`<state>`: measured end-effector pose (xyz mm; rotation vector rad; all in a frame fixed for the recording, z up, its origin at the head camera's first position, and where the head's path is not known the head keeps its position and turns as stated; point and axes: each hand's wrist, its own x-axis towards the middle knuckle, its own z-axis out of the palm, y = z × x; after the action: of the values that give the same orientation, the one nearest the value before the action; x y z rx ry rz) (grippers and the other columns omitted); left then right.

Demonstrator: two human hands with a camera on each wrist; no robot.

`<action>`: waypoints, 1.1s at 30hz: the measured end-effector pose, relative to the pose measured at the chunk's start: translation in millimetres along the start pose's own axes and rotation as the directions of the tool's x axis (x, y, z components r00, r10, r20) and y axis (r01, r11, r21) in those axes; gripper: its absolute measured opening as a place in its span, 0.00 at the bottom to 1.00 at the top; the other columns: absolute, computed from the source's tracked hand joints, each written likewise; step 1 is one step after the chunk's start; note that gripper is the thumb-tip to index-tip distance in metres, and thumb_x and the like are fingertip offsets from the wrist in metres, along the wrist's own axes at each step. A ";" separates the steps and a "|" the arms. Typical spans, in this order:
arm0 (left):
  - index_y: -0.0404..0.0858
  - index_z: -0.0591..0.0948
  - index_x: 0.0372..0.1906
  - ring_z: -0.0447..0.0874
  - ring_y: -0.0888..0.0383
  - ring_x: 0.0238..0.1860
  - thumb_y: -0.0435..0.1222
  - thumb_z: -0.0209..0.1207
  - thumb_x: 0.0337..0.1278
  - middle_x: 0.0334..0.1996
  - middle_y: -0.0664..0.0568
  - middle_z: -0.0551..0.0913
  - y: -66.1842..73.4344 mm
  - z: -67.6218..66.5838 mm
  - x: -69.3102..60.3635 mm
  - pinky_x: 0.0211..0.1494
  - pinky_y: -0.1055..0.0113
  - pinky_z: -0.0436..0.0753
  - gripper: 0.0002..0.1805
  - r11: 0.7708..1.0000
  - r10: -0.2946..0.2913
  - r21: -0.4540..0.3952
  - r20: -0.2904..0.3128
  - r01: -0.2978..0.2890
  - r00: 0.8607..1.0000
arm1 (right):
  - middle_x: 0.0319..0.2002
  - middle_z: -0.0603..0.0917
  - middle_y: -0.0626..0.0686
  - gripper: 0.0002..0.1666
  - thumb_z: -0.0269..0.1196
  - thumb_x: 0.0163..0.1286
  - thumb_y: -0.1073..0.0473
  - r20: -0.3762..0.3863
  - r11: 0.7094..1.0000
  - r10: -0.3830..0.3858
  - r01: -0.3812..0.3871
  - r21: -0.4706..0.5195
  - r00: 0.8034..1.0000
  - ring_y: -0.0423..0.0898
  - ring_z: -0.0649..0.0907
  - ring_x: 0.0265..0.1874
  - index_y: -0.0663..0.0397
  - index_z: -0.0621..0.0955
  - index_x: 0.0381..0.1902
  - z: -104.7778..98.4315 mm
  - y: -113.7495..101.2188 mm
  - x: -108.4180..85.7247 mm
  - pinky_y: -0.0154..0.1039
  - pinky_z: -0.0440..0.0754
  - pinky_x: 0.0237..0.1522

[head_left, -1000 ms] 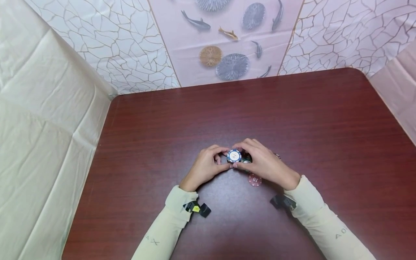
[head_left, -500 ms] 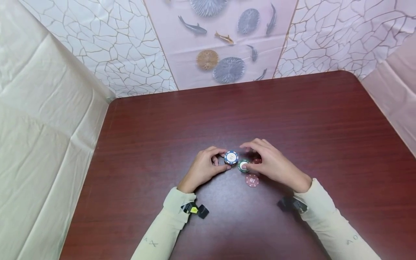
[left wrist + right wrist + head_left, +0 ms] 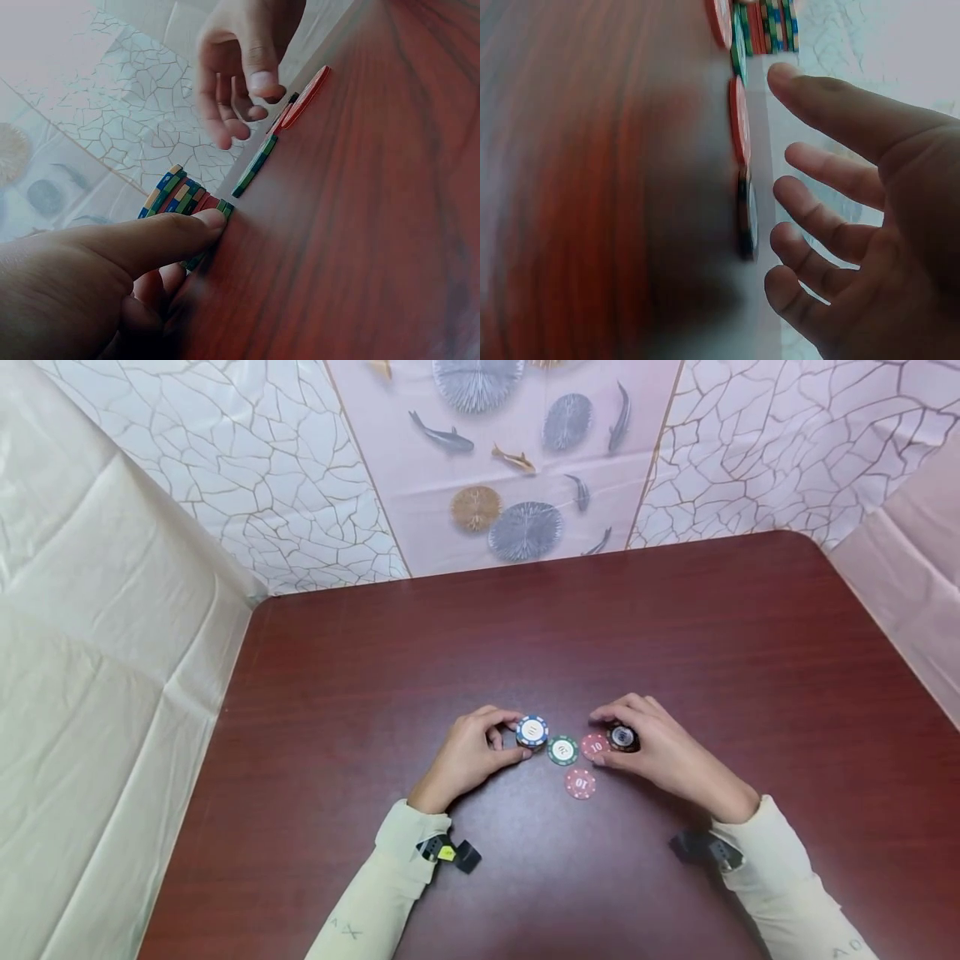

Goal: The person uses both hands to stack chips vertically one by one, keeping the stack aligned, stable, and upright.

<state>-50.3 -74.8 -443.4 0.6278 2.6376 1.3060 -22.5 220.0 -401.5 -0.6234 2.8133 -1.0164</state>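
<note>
My left hand grips a stack of poker chips between thumb and fingers, a blue and white chip on top. Mixed colours show along the stack's side in the left wrist view. Right of it lie a green chip, a red chip and a black chip, roughly in a row. Another red chip lies nearer the body. Over the black chip hovers my right hand, fingers spread and holding nothing; the right wrist view shows a gap between its fingertips and the black chip.
The dark red wooden table spreads around the hands. Behind it hangs a patterned cloth, with a pale cloth along the left side. Each wrist carries a strapped camera, such as the left one.
My right hand has left the chip stack and moved right, past the green chip, to over the black chip. The green, red and black chips are now uncovered. My left hand stays at the stack.
</note>
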 end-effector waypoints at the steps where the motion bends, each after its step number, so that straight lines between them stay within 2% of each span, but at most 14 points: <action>1: 0.41 0.88 0.58 0.77 0.67 0.27 0.40 0.80 0.53 0.39 0.57 0.83 -0.1 0.4 -0.1 0.35 0.70 0.77 0.26 1.000 0.003 0.000 -0.004 -0.003 1.000 | 0.54 0.83 0.54 0.29 0.79 0.62 0.60 -0.002 1.000 0.001 -0.001 -0.001 1.000 0.55 0.76 0.57 0.57 0.84 0.60 -1.0 2.3 -1.5 0.53 0.73 0.59; 7: 0.41 0.88 0.57 0.76 0.67 0.27 0.40 0.80 0.52 0.38 0.57 0.84 0.5 1.3 1.3 0.35 0.70 0.77 0.25 1.000 0.021 0.010 -0.022 -0.021 1.000 | 0.54 0.82 0.57 0.30 0.79 0.61 0.59 -0.005 1.000 0.011 -0.011 -0.002 1.000 0.56 0.74 0.56 0.58 0.84 0.60 -8.5 15.3 -7.6 0.52 0.71 0.57; 18: 0.42 0.88 0.57 0.78 0.66 0.27 0.40 0.80 0.52 0.39 0.57 0.84 1.2 -0.7 2.1 0.35 0.70 0.78 0.25 1.000 0.018 0.016 -0.008 -0.017 1.000 | 0.51 0.82 0.55 0.24 0.79 0.61 0.62 -0.051 1.000 -0.011 0.011 -0.009 0.999 0.51 0.78 0.49 0.55 0.86 0.55 -7.5 27.6 -14.6 0.40 0.71 0.51; 25: 0.42 0.88 0.57 0.78 0.67 0.28 0.40 0.80 0.53 0.41 0.57 0.84 -0.2 0.7 -0.5 0.36 0.71 0.78 0.25 1.000 -0.006 0.001 0.003 0.006 1.000 | 0.49 0.81 0.53 0.23 0.78 0.62 0.66 -0.054 0.997 -0.070 0.069 -0.030 0.996 0.52 0.78 0.51 0.53 0.84 0.54 -2.3 28.8 -15.9 0.42 0.72 0.54; 29: 0.42 0.88 0.57 0.78 0.67 0.28 0.40 0.80 0.53 0.42 0.57 0.84 -0.5 1.1 -0.9 0.36 0.71 0.78 0.25 1.000 -0.008 -0.003 0.004 0.008 1.000 | 0.47 0.82 0.50 0.24 0.77 0.62 0.67 -0.050 0.993 -0.103 0.100 -0.063 0.993 0.49 0.80 0.48 0.51 0.83 0.55 -1.9 27.5 -15.7 0.47 0.76 0.52; 33: 0.42 0.88 0.57 0.78 0.67 0.28 0.41 0.80 0.53 0.41 0.57 0.84 -0.9 1.5 -0.7 0.36 0.70 0.78 0.25 1.000 -0.002 0.007 -0.001 0.002 1.000 | 0.47 0.83 0.50 0.25 0.77 0.63 0.67 -0.045 0.993 -0.100 0.096 -0.075 0.994 0.48 0.79 0.45 0.52 0.83 0.56 -2.9 26.5 -15.2 0.49 0.78 0.49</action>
<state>-49.4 -74.5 -445.0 0.6251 2.6443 1.2970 -18.5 246.3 -416.8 -0.7616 2.8995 -0.9611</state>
